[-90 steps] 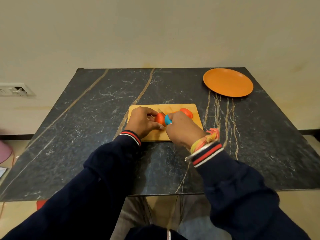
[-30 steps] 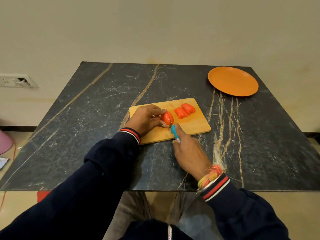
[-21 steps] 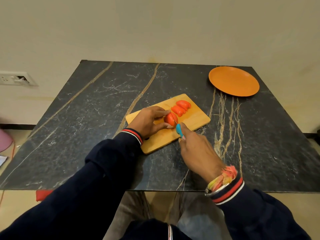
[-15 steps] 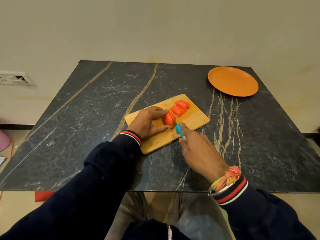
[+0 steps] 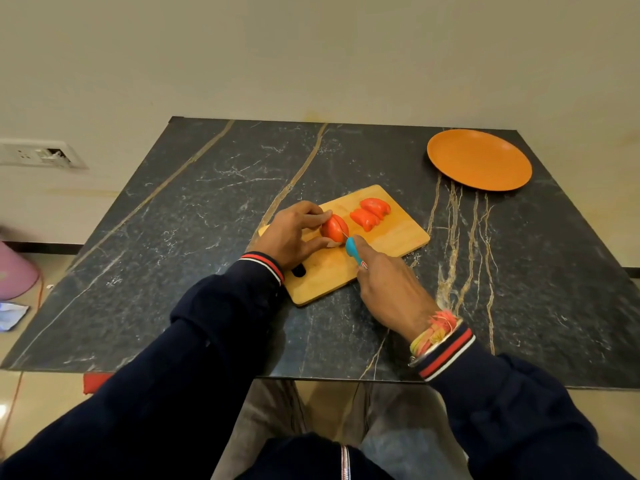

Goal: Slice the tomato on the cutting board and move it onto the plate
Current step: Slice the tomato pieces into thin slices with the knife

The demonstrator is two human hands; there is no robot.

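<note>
Mid-slicing. Left hand [image 5: 294, 233] pinches the remaining tomato chunk [image 5: 334, 227] at frame centre on the wooden cutting board [image 5: 388, 237]. Right hand [image 5: 388, 289] is closed round the blue-handled knife [image 5: 354, 251], blade into the chunk. Cut slices [image 5: 370, 213] lie just up-right on the board. Orange plate [image 5: 479, 159], upper right, bare and well apart. Next, probably: finish the cut, keep fingertips back. Blade barely visible; slice count unclear.

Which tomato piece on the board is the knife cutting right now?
The piece pinched by the left hand, nearest the person. The knife in the right hand meets it; the cut slices lie untouched farther right.
</note>
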